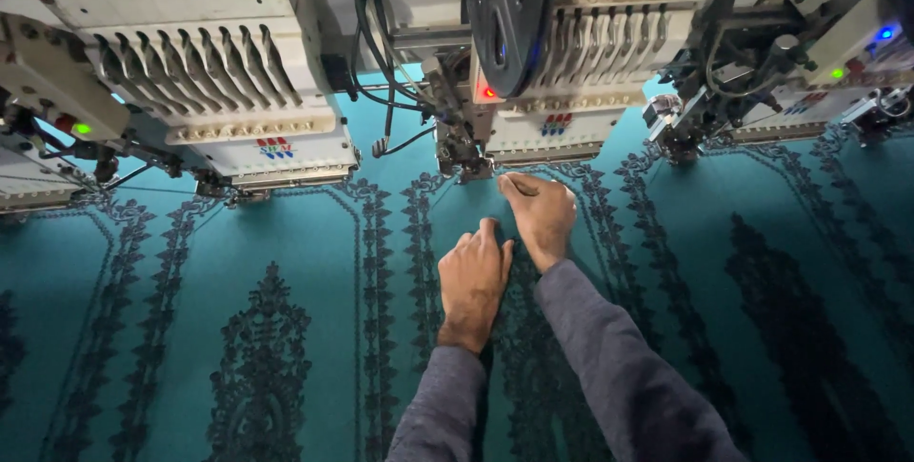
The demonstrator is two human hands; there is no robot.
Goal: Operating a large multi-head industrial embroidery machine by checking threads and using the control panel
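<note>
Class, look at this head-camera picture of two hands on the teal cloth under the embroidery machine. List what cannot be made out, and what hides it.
- Needle tip, head view: too small and dark.
- Anything pinched in the right hand: its curled fingers hide it.
- Cloth under the left hand: covered by the palm.
- Upper part of the machine heads: cut off by the top edge.
- Dark pattern at right: too dim to read.

A row of cream-coloured metal embroidery machine heads [238, 90] ran across the far side, left to right, each with a rack of slanted levers. Black cables [381, 62] hung between the left and middle heads. Small green [83, 128], red [488, 92] and blue [886, 33] indicator lights glowed. The light was dim and cool.
</note>
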